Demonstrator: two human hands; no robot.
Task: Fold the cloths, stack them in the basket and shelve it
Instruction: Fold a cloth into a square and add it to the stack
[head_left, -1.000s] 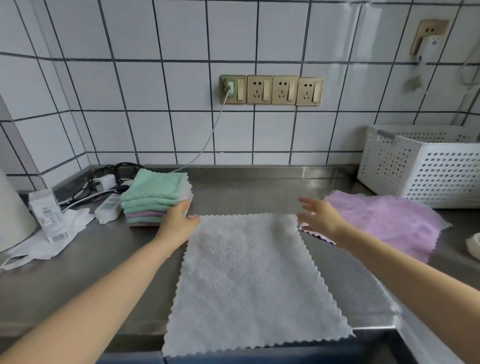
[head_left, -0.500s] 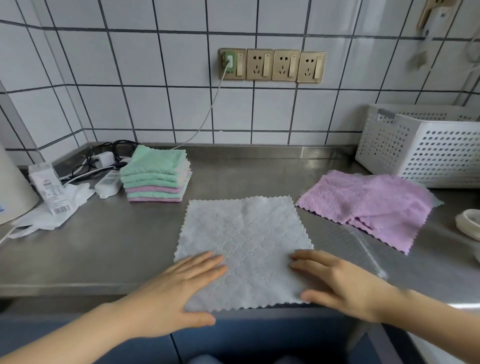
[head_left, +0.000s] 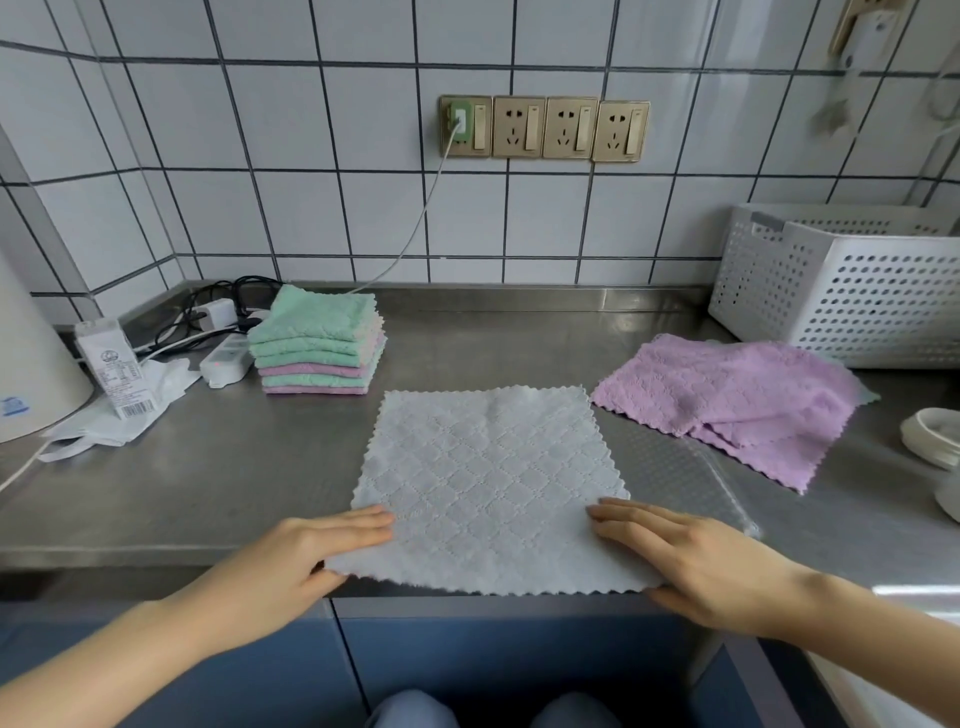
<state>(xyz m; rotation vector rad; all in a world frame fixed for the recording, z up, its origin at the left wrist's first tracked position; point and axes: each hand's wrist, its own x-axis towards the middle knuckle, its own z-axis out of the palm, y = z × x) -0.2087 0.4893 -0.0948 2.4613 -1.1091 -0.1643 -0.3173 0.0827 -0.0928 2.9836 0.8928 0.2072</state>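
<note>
The fingers (head_left: 363, 522) of the left hand (head_left: 291, 558) lie straight and close together on the near left corner of the white cloth (head_left: 488, 483), the thumb tucked at its edge. The right hand (head_left: 691, 561) rests flat on the near right corner, fingers straight and slightly spread. The cloth lies open and flat at the front edge of the steel table (head_left: 182, 478). Just beside it on the right sits a rumpled purple cloth (head_left: 727, 400), and behind that the white basket (head_left: 841, 291). A stack of folded cloths (head_left: 317, 348) stands at the back left.
</note>
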